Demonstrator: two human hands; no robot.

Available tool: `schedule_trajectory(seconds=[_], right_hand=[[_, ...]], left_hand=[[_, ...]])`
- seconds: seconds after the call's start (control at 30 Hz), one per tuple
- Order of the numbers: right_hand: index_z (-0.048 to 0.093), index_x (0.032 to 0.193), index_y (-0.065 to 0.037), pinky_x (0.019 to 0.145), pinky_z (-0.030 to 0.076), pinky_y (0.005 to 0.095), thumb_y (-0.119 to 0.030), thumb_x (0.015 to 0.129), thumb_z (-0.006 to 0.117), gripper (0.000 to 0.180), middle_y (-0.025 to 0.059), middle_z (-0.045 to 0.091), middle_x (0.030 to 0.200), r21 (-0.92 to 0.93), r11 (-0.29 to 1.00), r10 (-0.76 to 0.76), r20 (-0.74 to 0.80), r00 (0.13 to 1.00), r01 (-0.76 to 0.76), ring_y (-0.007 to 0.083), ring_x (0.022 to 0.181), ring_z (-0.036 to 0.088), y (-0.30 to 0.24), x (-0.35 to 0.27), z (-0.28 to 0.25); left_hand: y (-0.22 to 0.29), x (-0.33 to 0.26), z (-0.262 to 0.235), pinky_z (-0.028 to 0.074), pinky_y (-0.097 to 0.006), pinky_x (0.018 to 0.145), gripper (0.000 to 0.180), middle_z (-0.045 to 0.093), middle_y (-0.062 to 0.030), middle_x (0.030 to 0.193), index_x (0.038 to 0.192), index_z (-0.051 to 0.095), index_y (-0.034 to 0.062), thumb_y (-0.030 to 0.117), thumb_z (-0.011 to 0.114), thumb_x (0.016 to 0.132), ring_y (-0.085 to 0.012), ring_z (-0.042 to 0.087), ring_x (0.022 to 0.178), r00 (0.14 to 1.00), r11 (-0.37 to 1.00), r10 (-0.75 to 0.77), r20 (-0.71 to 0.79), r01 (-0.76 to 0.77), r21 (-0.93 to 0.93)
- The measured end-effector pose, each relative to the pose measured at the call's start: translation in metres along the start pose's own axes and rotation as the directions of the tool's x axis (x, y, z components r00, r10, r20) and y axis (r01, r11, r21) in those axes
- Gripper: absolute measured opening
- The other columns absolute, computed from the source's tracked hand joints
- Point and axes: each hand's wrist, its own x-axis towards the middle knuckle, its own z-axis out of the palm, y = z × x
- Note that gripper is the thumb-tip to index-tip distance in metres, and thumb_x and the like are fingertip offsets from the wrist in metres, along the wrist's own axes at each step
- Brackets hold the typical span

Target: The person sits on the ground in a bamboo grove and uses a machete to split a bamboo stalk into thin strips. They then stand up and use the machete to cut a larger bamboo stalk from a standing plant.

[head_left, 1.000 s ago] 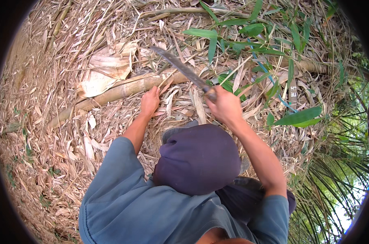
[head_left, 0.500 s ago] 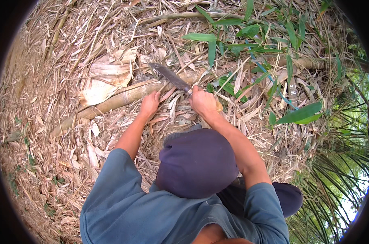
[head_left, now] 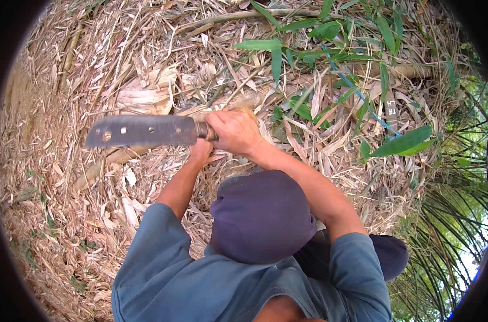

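Note:
My right hand (head_left: 236,131) is wrapped around the handle of a machete (head_left: 147,130). Its broad dark blade has a row of holes and points left, raised above the ground and slightly blurred. Just under the handle end is my left hand (head_left: 202,152), its fingers mostly hidden by the machete and my right hand. A tan bamboo pole (head_left: 120,155) lies slantwise on the ground beneath the blade. Whether my left hand grips the pole cannot be seen.
Dry leaves and stalks cover the ground. A wide pale dried sheath (head_left: 147,102) lies behind the blade. Green bamboo leaves (head_left: 402,142) and a thin blue line (head_left: 354,88) are at the right. Another thin stick (head_left: 228,17) lies farther off.
My right hand has moved left and the machete has swung from pointing up-left to nearly level leftward, now passing over my left hand and the pole. My left hand has stayed nearly in place.

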Motion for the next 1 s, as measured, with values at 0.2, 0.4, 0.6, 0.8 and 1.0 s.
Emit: schedule_trajectory(seconds=[0.2, 0.4, 0.6, 0.8, 1.0], right_hand=[[0.062, 0.108, -0.005, 0.066, 0.058, 0.0469, -0.014, 0.087, 0.056, 0.024, 0.0196, 0.072, 0.088, -0.388, 0.758, 0.633, 0.245, 0.735, -0.524, 0.0347, 0.079, 0.073, 0.062, -0.028, 0.021], [0.067, 0.116, -0.002, 0.086, 0.056, 0.0483, -0.022, 0.085, 0.066, 0.037, 0.0260, 0.072, 0.099, -0.171, 0.683, 0.716, 0.343, 0.607, -0.710, 0.0403, 0.095, 0.071, 0.057, -0.037, -0.007], [0.068, 0.109, -0.004, 0.080, 0.055, 0.0474, -0.029, 0.075, 0.075, 0.042, 0.0229, 0.070, 0.081, 0.166, 0.575, 0.756, 0.265, 0.598, -0.801, 0.0424, 0.082, 0.069, 0.026, -0.045, -0.044], [0.066, 0.102, -0.002, 0.075, 0.055, 0.0488, -0.028, 0.076, 0.073, 0.038, 0.0230, 0.068, 0.073, 0.165, 0.552, 0.798, 0.177, 0.575, -0.817, 0.0432, 0.076, 0.068, 0.020, -0.039, -0.056], [0.064, 0.109, -0.001, 0.080, 0.056, 0.0514, -0.029, 0.081, 0.073, 0.041, 0.0249, 0.071, 0.084, -0.058, 0.554, 0.810, 0.267, 0.521, -0.831, 0.0452, 0.084, 0.069, 0.025, -0.048, -0.045]], left_hand=[[0.029, -0.003, -0.009, 0.050, -0.060, 0.073, 0.041, 0.067, -0.0289, 0.079, 0.098, 0.062, 0.0066, 0.042, 0.042, 0.103, -0.0529, 0.064, 0.077, 0.987, 0.982, 0.093, -0.134, -0.068, 0.177], [0.032, 0.010, -0.037, 0.048, -0.059, 0.080, 0.052, 0.067, -0.0303, 0.094, 0.097, 0.065, 0.0044, 0.050, 0.040, 0.104, -0.0486, 0.064, 0.093, 0.995, 0.991, 0.087, 0.039, -0.090, 0.096], [0.032, 0.045, -0.139, 0.048, -0.046, 0.062, 0.062, 0.062, -0.0135, 0.067, 0.079, 0.062, 0.0036, 0.056, 0.040, 0.104, -0.0304, 0.059, 0.061, 0.988, 0.997, 0.012, 0.152, -0.023, 0.070], [0.036, 0.050, -0.175, 0.036, -0.028, 0.046, 0.046, 0.038, 0.0053, 0.055, 0.077, 0.055, 0.0112, 0.049, 0.051, 0.103, -0.0078, 0.033, 0.045, 0.648, 0.751, -0.122, 0.752, 0.556, -0.357], [-0.002, 0.044, -0.093, 0.041, -0.029, 0.048, 0.035, 0.047, 0.0013, 0.066, 0.091, 0.054, 0.0110, 0.042, 0.046, 0.107, -0.0117, 0.046, 0.055, 0.725, 0.646, -0.172, 0.667, 0.594, -0.479]])
